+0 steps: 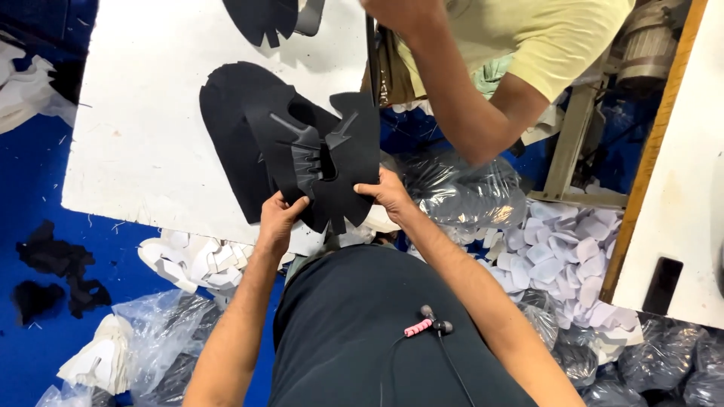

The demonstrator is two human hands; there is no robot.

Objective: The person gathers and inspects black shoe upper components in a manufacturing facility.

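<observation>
Both grips clamp a black cutout stack (324,162): left hand (277,218) and right hand (388,192) at its lower edge, fingertips hidden beneath; the counter (136,136) lies beyond, cut off.

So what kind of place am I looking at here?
Probably a shoe-making workshop. Both hands hold a black cut upper piece over a white worktable, and heaps of white cut-out pieces and clear plastic bags of parts crowd the blue floor.

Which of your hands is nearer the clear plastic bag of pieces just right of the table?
Right. The right hand grips the right edge of the black cut pieces, right beside the clear bag. The left hand holds their lower left edge, farther off.
</observation>
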